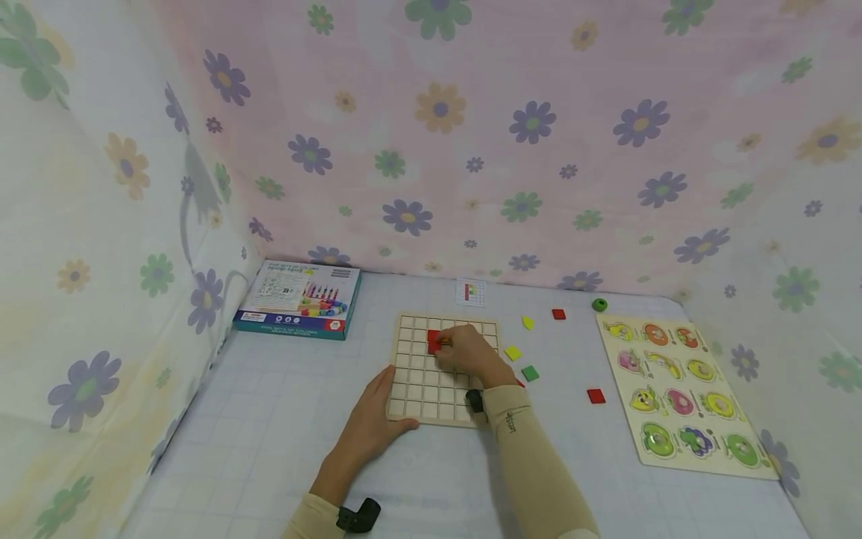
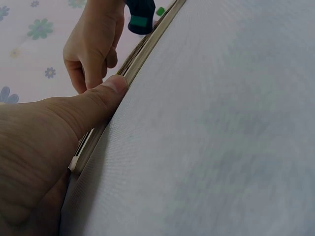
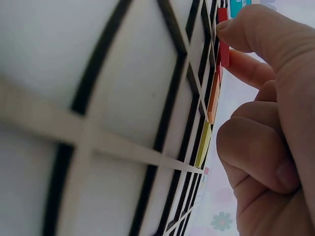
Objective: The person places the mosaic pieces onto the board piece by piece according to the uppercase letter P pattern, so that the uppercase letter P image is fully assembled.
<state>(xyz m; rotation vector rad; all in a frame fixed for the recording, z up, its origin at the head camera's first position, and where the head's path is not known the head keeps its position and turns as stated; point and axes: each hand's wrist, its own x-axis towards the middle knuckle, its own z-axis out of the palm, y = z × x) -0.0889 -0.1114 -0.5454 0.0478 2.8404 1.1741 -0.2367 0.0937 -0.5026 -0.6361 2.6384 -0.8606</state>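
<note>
Right hand (image 1: pixel 469 355): I pinch a red square (image 3: pixel 224 48)
Left hand (image 1: pixel 372 421): spread out, touching the board (image 1: pixel 422 391) at its near left corner
Red square: at the board, near an orange bit (image 3: pixel 213 97) and yellow bit (image 3: pixel 203 145)

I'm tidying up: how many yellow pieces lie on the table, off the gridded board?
2: one yellow piece right of the board, a second yellow piece nearer the person, beside the green tile. The right sleeve may hide more.
</note>
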